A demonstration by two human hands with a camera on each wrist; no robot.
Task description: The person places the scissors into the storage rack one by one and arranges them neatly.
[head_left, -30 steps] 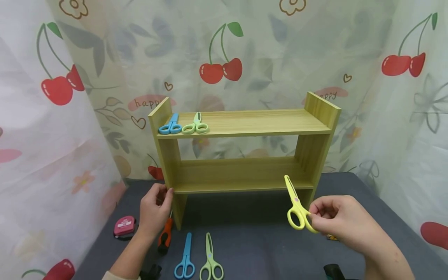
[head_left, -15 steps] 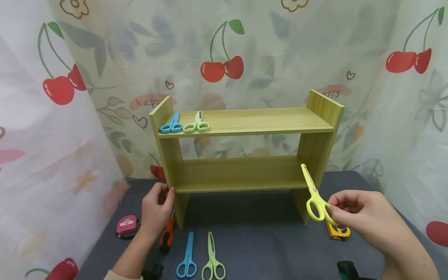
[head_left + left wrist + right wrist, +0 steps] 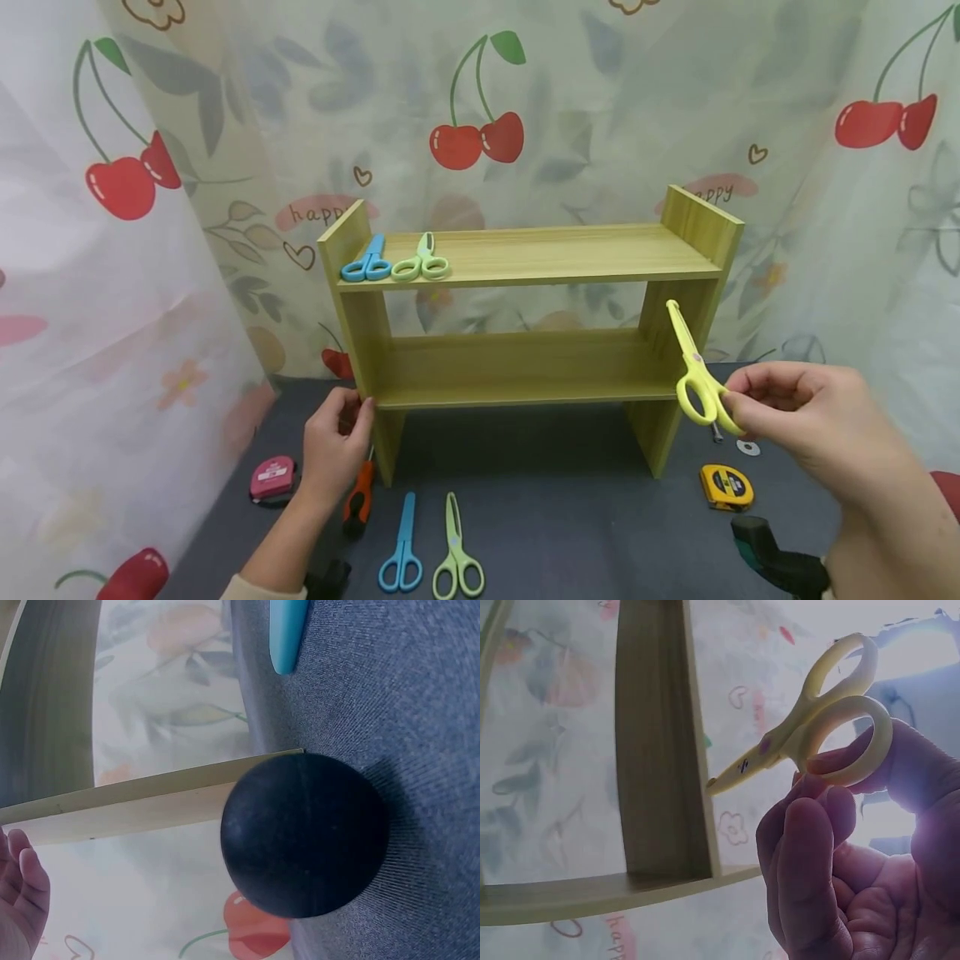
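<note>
My right hand (image 3: pixel 813 425) pinches yellow scissors (image 3: pixel 693 364) by one finger loop, tip pointing up and left. They are raised in front of the right side panel of a two-tier wooden shelf (image 3: pixel 540 258); the right wrist view shows thumb and fingers at the loop of the scissors (image 3: pixel 780 741). My left hand (image 3: pixel 333 450) holds the front edge of the shelf's left panel at the lower board's height. Blue scissors (image 3: pixel 367 261) and green scissors (image 3: pixel 424 260) lie at the left end of the top board.
On the dark cloth in front lie more blue scissors (image 3: pixel 405 533) and green scissors (image 3: pixel 454 533). An orange-black screwdriver (image 3: pixel 360 496) and red tape measure (image 3: pixel 273 477) are left; a yellow tape measure (image 3: pixel 727 487), washer (image 3: pixel 747 447) and black-green handle (image 3: pixel 776 554) are right.
My right hand has carried the yellow scissors up and to the right, uncovering the yellow tape measure and washer. The left hand has stayed at the shelf panel.
</note>
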